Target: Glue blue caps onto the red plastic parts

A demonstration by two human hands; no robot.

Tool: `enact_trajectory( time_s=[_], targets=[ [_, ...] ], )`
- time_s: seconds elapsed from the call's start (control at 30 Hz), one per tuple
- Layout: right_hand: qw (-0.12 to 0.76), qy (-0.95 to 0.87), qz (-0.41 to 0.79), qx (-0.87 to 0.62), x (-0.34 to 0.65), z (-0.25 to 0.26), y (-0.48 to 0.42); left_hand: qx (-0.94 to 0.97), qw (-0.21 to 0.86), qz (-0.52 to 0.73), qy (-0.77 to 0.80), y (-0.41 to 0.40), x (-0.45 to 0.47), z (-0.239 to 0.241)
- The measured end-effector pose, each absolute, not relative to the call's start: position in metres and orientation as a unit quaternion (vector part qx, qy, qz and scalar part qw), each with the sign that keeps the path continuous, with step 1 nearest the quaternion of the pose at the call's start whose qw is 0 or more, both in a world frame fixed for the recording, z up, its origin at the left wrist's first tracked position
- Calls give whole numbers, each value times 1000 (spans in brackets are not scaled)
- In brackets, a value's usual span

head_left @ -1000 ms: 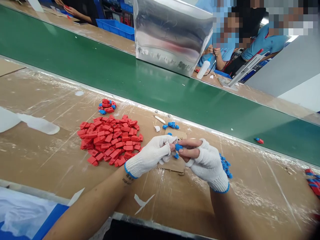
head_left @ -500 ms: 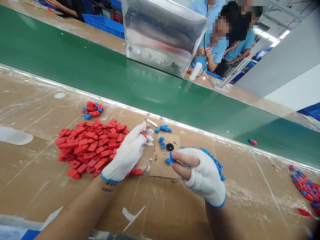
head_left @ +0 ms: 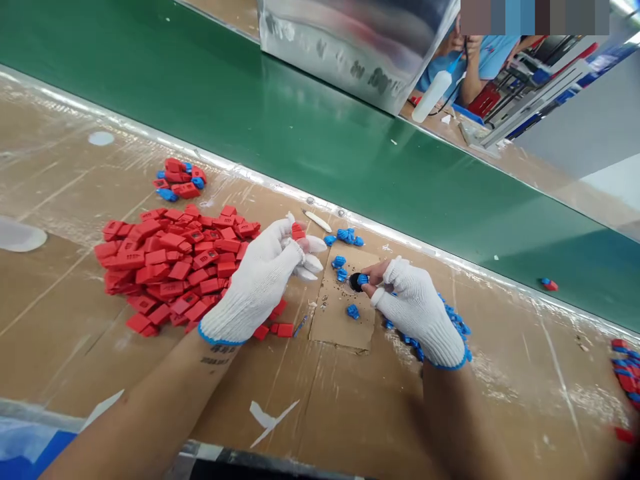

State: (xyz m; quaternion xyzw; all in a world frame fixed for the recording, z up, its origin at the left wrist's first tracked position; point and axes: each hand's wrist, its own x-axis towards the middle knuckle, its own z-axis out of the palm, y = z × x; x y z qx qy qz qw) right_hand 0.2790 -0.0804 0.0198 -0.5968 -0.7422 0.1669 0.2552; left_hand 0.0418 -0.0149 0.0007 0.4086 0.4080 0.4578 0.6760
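Observation:
My left hand [head_left: 273,270], in a white glove, pinches a small red plastic piece [head_left: 299,231] between thumb and fingers. Just left of it spreads a large heap of red pieces [head_left: 175,270]. My right hand [head_left: 417,307], gloved with bare fingertips, grips a small blue piece [head_left: 363,279] at a round black disc [head_left: 355,283]; whether the two touch I cannot tell. The disc lies on a cardboard sheet [head_left: 345,333], where a few loose blue pieces [head_left: 353,311] rest. More blue pieces [head_left: 453,317] lie partly hidden behind my right hand.
A green conveyor belt [head_left: 210,100] runs beyond the table, with a metal box [head_left: 340,53] over it. One red-and-blue piece [head_left: 549,285] sits on the belt. Joined pieces lie in piles at far left [head_left: 180,179] and right [head_left: 627,373]. A white-handled tool [head_left: 317,221] lies by the belt. A person works opposite.
The view has tilted down. My right hand has brought its blue piece to the black disc, turning palm down. My left hand still holds the red piece.

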Motion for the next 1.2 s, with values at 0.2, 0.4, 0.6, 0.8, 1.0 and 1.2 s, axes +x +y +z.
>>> enact_trajectory(
  time_s=[0.2,0.4,0.6,0.8,1.0,1.2],
  targets=[
    [220,-768,156,-581,277,21,-77,426,669,473,385,-14,41,-3],
    [219,-761,175,-585,279,21,-78,429,665,469,394,-14,41,2],
    [210,-760,171,-590,278,21,-76,415,661,471,412,-15,41,3],
    [236,-739,171,-607,279,29,-78,459,642,458,410,-17,39,5],
    [240,-724,169,-624,285,29,-81,445,657,470,386,-17,41,-3],
    [226,-711,211,-631,284,24,-81,415,686,472,367,-18,44,0]
  ],
)
